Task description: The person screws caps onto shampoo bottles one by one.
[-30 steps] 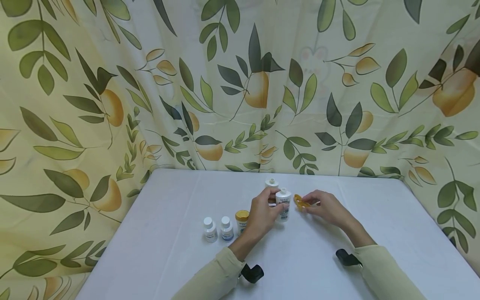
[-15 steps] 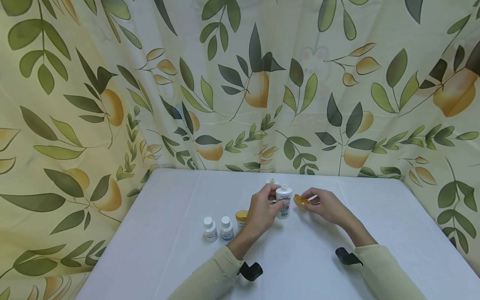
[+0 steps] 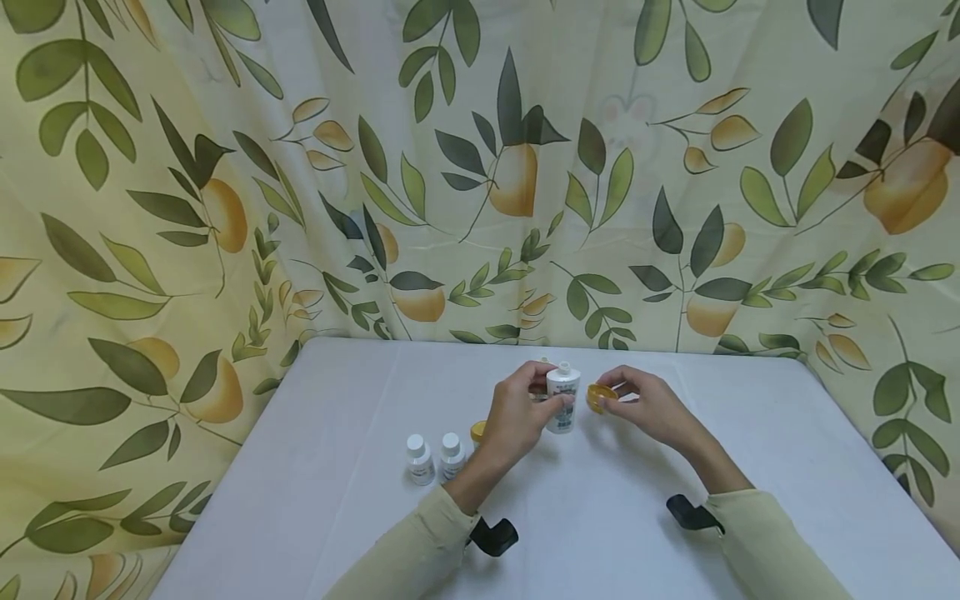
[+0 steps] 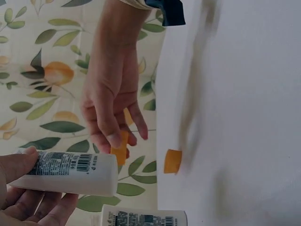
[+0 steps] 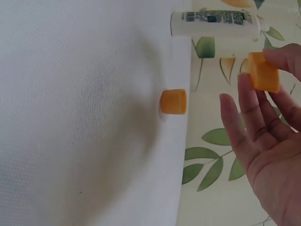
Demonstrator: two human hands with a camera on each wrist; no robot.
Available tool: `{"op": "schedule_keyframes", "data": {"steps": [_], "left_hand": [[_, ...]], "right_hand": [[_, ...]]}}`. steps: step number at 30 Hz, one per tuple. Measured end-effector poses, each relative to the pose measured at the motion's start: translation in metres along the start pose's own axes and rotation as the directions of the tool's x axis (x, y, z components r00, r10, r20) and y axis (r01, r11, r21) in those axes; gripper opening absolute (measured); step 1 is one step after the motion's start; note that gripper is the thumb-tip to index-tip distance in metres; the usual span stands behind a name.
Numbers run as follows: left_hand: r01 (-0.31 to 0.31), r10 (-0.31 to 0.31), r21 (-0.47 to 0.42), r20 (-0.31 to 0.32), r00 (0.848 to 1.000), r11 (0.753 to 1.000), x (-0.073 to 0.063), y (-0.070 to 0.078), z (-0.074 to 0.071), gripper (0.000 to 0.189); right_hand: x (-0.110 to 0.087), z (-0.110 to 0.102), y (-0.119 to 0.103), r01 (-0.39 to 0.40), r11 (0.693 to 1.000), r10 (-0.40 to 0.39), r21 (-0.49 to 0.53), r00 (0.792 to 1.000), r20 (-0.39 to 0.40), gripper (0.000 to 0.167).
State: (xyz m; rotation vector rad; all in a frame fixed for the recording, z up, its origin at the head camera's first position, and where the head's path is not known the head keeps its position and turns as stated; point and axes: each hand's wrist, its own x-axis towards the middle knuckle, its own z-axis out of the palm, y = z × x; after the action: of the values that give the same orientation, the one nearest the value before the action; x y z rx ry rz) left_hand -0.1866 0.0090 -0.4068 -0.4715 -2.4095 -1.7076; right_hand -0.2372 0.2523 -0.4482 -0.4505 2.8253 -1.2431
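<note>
My left hand [image 3: 517, 417] grips a white bottle [image 3: 562, 402] with a narrow open neck, holding it upright above the table. In the left wrist view the thumb lies across the held bottle's [image 4: 70, 172] printed label. A little to the right, my right hand [image 3: 651, 406] pinches an orange cap [image 5: 263, 72] between thumb and fingertips, apart from the bottle. A second orange cap [image 5: 173, 101] sits on the table below that hand. Another white bottle [image 4: 143, 218], similar in look, stands behind the left hand, which mostly hides it in the head view.
Two small white bottles with white caps, a left one [image 3: 420, 460] and a right one [image 3: 452, 456], stand left of my left forearm. Beside them, a yellow-lidded container [image 3: 477, 431] is partly hidden by that arm. A leaf-patterned curtain [image 3: 465, 167] hangs behind the white table [image 3: 360, 392].
My left hand has lifted the bottle slightly and shifted it a little left. The right hand has raised its orange cap slightly and turned it.
</note>
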Motion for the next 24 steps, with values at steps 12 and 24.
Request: {"op": "schedule_keyframes", "data": {"steps": [12,24], "left_hand": [[-0.021,0.022,-0.024,0.019,1.000,0.999,0.001,0.006,-0.017,0.039],[-0.023,0.023,-0.065,-0.010,1.000,0.998,0.002,0.008,-0.029,0.042]], "right_hand": [[-0.001,-0.003,-0.015,0.060,0.997,-0.058,0.057,0.997,-0.047,0.038],[-0.006,-0.009,-0.034,0.072,0.985,-0.065,0.154,0.997,-0.053,0.037]]}}
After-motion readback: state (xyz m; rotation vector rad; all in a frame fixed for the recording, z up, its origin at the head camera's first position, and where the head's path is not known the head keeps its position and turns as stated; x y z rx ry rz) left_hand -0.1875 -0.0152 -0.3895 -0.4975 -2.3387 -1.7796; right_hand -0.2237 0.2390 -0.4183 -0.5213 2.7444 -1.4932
